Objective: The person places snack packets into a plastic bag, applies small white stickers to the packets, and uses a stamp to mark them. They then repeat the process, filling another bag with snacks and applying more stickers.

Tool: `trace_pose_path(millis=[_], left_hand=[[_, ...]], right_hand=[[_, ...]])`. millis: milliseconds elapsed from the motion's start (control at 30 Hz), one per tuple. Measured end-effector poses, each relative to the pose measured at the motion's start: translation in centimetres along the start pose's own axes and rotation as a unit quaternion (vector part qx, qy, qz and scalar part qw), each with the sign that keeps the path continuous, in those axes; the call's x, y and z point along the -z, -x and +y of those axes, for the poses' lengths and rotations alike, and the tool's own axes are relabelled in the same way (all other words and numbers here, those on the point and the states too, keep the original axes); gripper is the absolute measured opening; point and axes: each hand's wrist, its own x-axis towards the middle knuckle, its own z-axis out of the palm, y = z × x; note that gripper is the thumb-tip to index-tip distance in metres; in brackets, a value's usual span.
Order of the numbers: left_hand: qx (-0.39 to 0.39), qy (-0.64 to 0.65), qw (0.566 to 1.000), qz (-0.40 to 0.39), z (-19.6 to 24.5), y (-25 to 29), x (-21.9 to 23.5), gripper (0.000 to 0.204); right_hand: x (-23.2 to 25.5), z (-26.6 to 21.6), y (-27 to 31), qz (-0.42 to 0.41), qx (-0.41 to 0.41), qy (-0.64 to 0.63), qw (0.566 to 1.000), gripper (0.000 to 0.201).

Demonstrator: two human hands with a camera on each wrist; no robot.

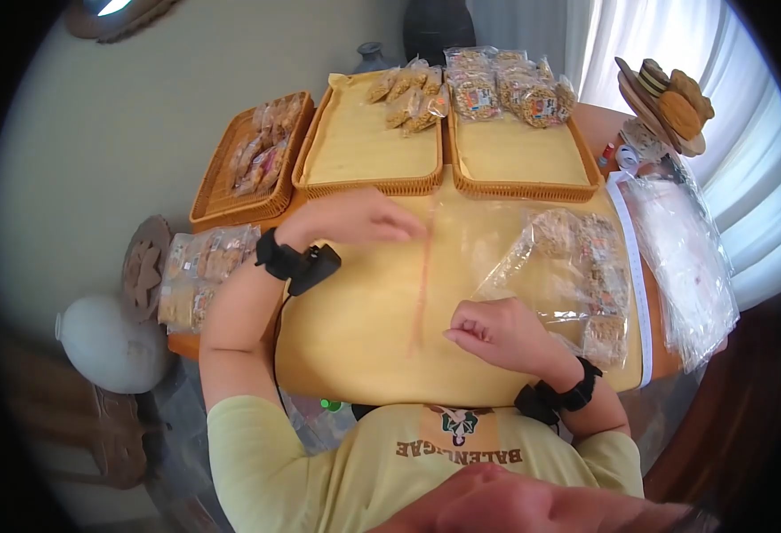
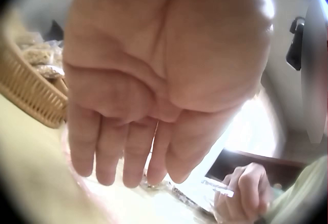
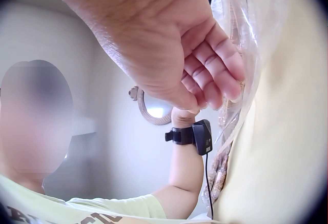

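Observation:
My left hand (image 1: 364, 218) is over the middle of the yellow table mat (image 1: 364, 346), palm down. In the left wrist view its fingers (image 2: 134, 152) extend almost straight, and the hand holds nothing. Near the front of the mat, my right hand (image 1: 502, 333) has loosely bent fingers (image 3: 225, 65) with nothing visible between them. Just beyond it lies a large clear plastic bag (image 1: 493, 258), its loose end flattened toward the middle. Several packaged snack packets (image 1: 599, 266) sit in its right part. A reddish line (image 1: 423, 275) runs down the mat between the hands.
Along the back stand wicker trays: one with wrapped snacks at left (image 1: 297, 151), one in the middle (image 1: 368, 188), one at right (image 1: 528, 190). Packed snacks (image 1: 204, 266) lie at the left edge. A white measuring strip (image 1: 637, 284) and stacked clear bags (image 1: 688, 266) are at right.

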Motion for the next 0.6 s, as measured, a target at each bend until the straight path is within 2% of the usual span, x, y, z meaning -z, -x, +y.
trace_pose_path(millis=[33,100,167,200,233,267,300,333,367,400,467,533,567,600], left_hand=[[-0.004,-0.031,0.997,0.076,-1.2,-0.2,0.5,0.024],[0.071,0.02,0.982,0.176,-3.3,-1.6,1.8,0.022],[0.132,0.073,0.96,0.236,-4.4,-3.1,2.9,0.021],[0.129,0.065,0.955,0.259,-5.9,-4.1,3.5,0.023],[0.123,0.017,0.949,0.288,-6.0,-4.7,3.8,0.025],[0.108,-0.083,0.938,0.32,-7.8,-5.8,4.2,0.028],[0.077,-0.141,0.928,0.337,-9.3,-6.6,4.5,0.035],[0.075,-0.161,0.923,0.341,-10.6,-7.6,4.9,0.041],[0.133,-0.136,0.928,0.32,-9.6,-8.4,5.2,0.045],[0.098,-0.169,0.922,0.334,-12.2,-9.6,5.6,0.048],[0.057,-0.19,0.914,0.355,-12.7,-10.7,5.7,0.051],[0.058,-0.228,0.909,0.343,-13.7,-11.3,5.8,0.05],[0.056,-0.262,0.907,0.325,-13.9,-10.9,6.2,0.051],[0.071,-0.258,0.899,0.347,-13.1,-10.0,6.5,0.047]], right_hand=[[0.0,-0.1,0.0,0.005,-0.009,0.002,1.0,0.012],[-0.1,-0.1,0.0,-0.018,-0.011,0.006,1.0,0.014],[-0.2,0.0,0.0,-0.021,-0.022,0.012,0.999,0.014],[-0.3,0.0,0.0,-0.031,-0.014,0.013,0.999,0.013],[-0.4,0.2,0.0,-0.016,-0.033,0.018,0.999,0.013],[-0.6,0.4,0.1,-0.01,-0.006,0.013,1.0,0.012],[-0.8,0.6,0.2,-0.004,0.02,0.007,1.0,0.011],[-1.0,0.6,0.2,0.015,-0.002,0.009,1.0,0.011],[-1.1,0.7,0.1,0.0,-0.007,0.026,1.0,0.011],[-1.2,0.8,0.3,-0.02,-0.008,0.042,0.999,0.011],[-1.3,1.2,0.7,-0.014,-0.003,0.048,0.999,0.011],[-1.6,1.4,0.2,-0.034,0.039,0.048,0.998,0.011],[-1.6,1.5,0.4,-0.03,0.022,0.043,0.998,0.011],[-1.6,1.7,0.4,-0.028,0.01,0.037,0.999,0.011]])
